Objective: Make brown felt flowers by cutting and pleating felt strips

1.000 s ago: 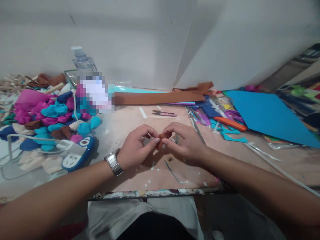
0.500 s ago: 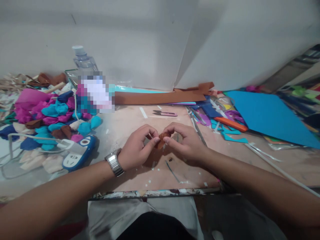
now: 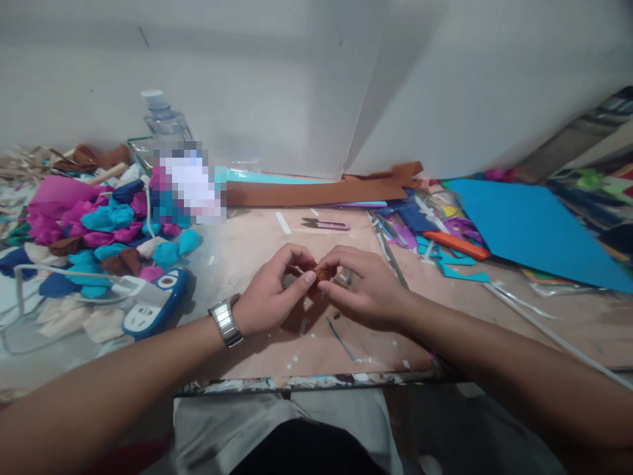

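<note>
A small crumpled piece of brown crepe paper (image 3: 325, 272) sits between my two hands, above the middle of the table. My left hand (image 3: 285, 282), with a metal watch on its wrist, pinches its left side between thumb and fingers. From the right, my right hand (image 3: 364, 282) grips the same piece with bent fingers and thumb; the fingers hide part of it. Beyond the hands lies a pair of pink-handled thread snips (image 3: 326, 225). Behind them stretches a long folded brown paper strip (image 3: 311, 193).
At left are a heap of coloured paper puffs (image 3: 99, 218), a blue-and-white power strip (image 3: 158, 303) with a cable, and a plastic bottle (image 3: 165, 122). At right lie an orange cutter (image 3: 457, 245), paper scraps and a blue sheet (image 3: 539, 224). A white wall rises behind.
My fingers have shifted around the brown paper, and its lower flap no longer shows below them. My right fingers now cover more of it. Both hands stay in nearly the same place.
</note>
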Demonstrator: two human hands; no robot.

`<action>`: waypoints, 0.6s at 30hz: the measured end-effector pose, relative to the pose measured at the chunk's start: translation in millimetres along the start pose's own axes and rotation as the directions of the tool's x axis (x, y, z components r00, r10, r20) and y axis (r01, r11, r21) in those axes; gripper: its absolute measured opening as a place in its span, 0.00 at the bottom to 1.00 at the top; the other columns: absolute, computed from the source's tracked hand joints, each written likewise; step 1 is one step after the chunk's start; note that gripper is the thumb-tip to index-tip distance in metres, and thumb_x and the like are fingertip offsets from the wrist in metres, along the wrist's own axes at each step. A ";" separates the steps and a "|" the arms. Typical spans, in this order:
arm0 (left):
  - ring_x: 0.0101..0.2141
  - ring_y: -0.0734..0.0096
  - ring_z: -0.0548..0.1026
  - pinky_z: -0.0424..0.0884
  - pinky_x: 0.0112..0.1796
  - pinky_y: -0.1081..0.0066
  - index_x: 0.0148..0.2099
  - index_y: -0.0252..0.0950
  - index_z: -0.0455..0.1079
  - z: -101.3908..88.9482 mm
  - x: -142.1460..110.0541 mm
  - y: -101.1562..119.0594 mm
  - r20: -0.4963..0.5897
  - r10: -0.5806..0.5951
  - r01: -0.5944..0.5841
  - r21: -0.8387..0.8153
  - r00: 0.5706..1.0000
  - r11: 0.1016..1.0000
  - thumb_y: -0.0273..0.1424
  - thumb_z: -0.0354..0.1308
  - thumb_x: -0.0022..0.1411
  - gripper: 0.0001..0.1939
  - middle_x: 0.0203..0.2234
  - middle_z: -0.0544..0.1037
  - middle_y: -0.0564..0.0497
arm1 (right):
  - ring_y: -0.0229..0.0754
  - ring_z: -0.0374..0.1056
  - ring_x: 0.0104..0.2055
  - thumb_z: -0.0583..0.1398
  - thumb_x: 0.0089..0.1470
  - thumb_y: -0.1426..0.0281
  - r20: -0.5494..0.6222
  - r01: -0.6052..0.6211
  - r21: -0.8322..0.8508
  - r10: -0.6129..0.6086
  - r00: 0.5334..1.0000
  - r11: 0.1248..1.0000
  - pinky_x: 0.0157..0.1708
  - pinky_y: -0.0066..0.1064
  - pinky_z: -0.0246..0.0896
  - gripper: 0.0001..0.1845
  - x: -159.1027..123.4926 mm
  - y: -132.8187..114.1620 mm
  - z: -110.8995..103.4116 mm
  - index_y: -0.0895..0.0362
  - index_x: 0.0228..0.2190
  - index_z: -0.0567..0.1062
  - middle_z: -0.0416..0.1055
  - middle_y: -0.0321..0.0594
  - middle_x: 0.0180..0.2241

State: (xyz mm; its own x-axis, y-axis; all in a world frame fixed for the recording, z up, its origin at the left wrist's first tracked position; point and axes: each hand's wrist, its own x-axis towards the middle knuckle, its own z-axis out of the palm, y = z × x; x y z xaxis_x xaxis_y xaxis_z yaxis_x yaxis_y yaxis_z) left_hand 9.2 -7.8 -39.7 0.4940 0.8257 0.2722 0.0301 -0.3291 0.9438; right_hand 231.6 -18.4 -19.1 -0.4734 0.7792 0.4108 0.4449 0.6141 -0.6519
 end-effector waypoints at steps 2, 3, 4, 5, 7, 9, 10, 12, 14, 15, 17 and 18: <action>0.46 0.65 0.76 0.74 0.48 0.65 0.52 0.37 0.67 0.6 0.6 -1.6 0.021 -0.011 0.011 -0.030 1.000 0.999 0.37 0.59 0.74 0.11 0.45 0.75 0.47 | 0.41 0.71 0.38 0.65 0.64 0.66 0.017 0.022 -0.016 -0.021 1.000 1.000 0.41 0.34 0.65 0.06 -0.1 -0.9 -0.3 0.55 0.40 0.79 0.76 0.39 0.36; 0.47 0.65 0.76 0.74 0.49 0.65 0.52 0.37 0.67 0.8 1.1 -2.3 0.030 -0.016 0.017 -0.046 0.999 0.999 0.36 0.59 0.73 0.11 0.45 0.75 0.46 | 0.41 0.71 0.38 0.64 0.64 0.65 0.019 0.031 -0.018 -0.031 0.999 0.999 0.42 0.34 0.65 0.07 0.0 -1.1 -0.5 0.56 0.41 0.79 0.76 0.39 0.36; 0.47 0.65 0.77 0.74 0.49 0.65 0.53 0.37 0.67 0.8 1.5 -3.0 0.036 -0.020 0.023 -0.062 0.999 0.998 0.36 0.60 0.73 0.11 0.46 0.75 0.46 | 0.41 0.71 0.38 0.64 0.65 0.65 0.021 0.036 -0.016 -0.036 0.999 0.999 0.42 0.34 0.65 0.07 0.1 -1.1 -0.6 0.56 0.42 0.79 0.76 0.39 0.37; 0.47 0.65 0.77 0.74 0.49 0.65 0.53 0.37 0.67 0.8 1.9 -3.5 0.041 -0.024 0.027 -0.076 0.999 0.997 0.36 0.60 0.73 0.11 0.46 0.75 0.46 | 0.41 0.71 0.39 0.64 0.65 0.65 0.022 0.038 -0.010 -0.037 0.999 0.999 0.42 0.34 0.66 0.08 0.2 -1.1 -0.8 0.56 0.43 0.80 0.77 0.39 0.37; 0.46 0.65 0.77 0.75 0.48 0.65 0.53 0.36 0.67 0.5 2.6 -4.1 0.046 -0.026 0.030 -0.097 0.999 0.995 0.36 0.60 0.73 0.12 0.46 0.75 0.46 | 0.41 0.72 0.39 0.64 0.66 0.66 0.016 0.032 0.003 -0.032 0.999 0.999 0.43 0.34 0.67 0.09 0.5 -1.3 -1.1 0.56 0.44 0.80 0.77 0.40 0.38; 0.46 0.66 0.78 0.75 0.48 0.66 0.53 0.36 0.67 0.1 3.0 -4.4 0.047 -0.017 0.022 -0.105 0.999 0.994 0.35 0.61 0.73 0.12 0.46 0.76 0.46 | 0.41 0.73 0.40 0.64 0.66 0.66 0.005 0.025 0.020 -0.025 1.000 0.999 0.43 0.34 0.68 0.09 0.6 -1.8 -1.1 0.56 0.46 0.80 0.78 0.41 0.39; 0.46 0.66 0.78 0.75 0.48 0.66 0.53 0.36 0.67 -0.1 3.1 -4.5 0.046 -0.011 0.016 -0.106 0.999 0.994 0.35 0.61 0.72 0.12 0.46 0.76 0.45 | 0.41 0.73 0.40 0.64 0.65 0.66 -0.003 0.020 0.029 -0.020 1.000 0.999 0.43 0.34 0.68 0.10 0.6 -2.2 -1.0 0.56 0.46 0.80 0.78 0.41 0.39; 0.47 0.66 0.78 0.75 0.49 0.65 0.54 0.36 0.67 -0.2 3.1 -4.7 0.042 -0.003 0.008 -0.111 0.999 0.994 0.34 0.62 0.72 0.13 0.46 0.76 0.45 | 0.41 0.73 0.40 0.64 0.65 0.67 -0.022 0.003 0.053 -0.001 1.000 0.999 0.43 0.34 0.69 0.10 0.4 -2.8 -0.3 0.55 0.46 0.80 0.78 0.41 0.40; 0.47 0.65 0.78 0.76 0.50 0.64 0.55 0.36 0.67 0.0 2.8 -5.0 0.040 -0.008 0.013 -0.126 0.999 0.992 0.34 0.62 0.72 0.14 0.47 0.76 0.45 | 0.41 0.73 0.39 0.65 0.63 0.67 -0.053 -0.021 0.077 0.025 0.998 0.997 0.42 0.34 0.70 0.10 0.0 -2.6 0.9 0.55 0.46 0.79 0.79 0.40 0.40; 0.47 0.64 0.78 0.76 0.49 0.64 0.55 0.36 0.67 0.1 2.7 -5.2 0.037 -0.015 0.020 -0.137 0.999 0.990 0.35 0.62 0.72 0.14 0.47 0.76 0.44 | 0.41 0.73 0.39 0.66 0.63 0.68 -0.071 -0.032 0.089 0.038 0.997 0.996 0.42 0.33 0.70 0.11 -0.2 -2.2 1.6 0.55 0.46 0.78 0.79 0.40 0.40; 0.47 0.65 0.78 0.77 0.48 0.64 0.55 0.37 0.67 0.5 2.6 -5.2 0.025 -0.030 0.033 -0.151 0.999 0.988 0.35 0.62 0.72 0.14 0.47 0.76 0.45 | 0.40 0.73 0.38 0.67 0.62 0.68 -0.100 -0.042 0.112 0.053 0.994 0.993 0.42 0.33 0.70 0.12 -0.6 -0.9 3.0 0.55 0.47 0.77 0.78 0.38 0.39; 0.47 0.65 0.78 0.77 0.48 0.64 0.55 0.37 0.67 0.7 2.6 -5.1 0.019 -0.037 0.039 -0.154 0.999 0.987 0.35 0.62 0.72 0.13 0.48 0.76 0.45 | 0.40 0.72 0.38 0.67 0.62 0.69 -0.109 -0.043 0.124 0.057 0.992 0.991 0.42 0.33 0.70 0.13 -0.8 -0.2 3.6 0.55 0.48 0.77 0.78 0.38 0.39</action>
State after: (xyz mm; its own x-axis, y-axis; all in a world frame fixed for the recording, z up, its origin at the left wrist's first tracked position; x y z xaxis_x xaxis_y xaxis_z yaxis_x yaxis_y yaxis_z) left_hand 11.0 -4.3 -44.0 0.5089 0.8285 0.2338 -0.0851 -0.2218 0.9714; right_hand 229.1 -19.6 -21.6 -0.3617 0.8220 0.4400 0.3674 0.5594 -0.7430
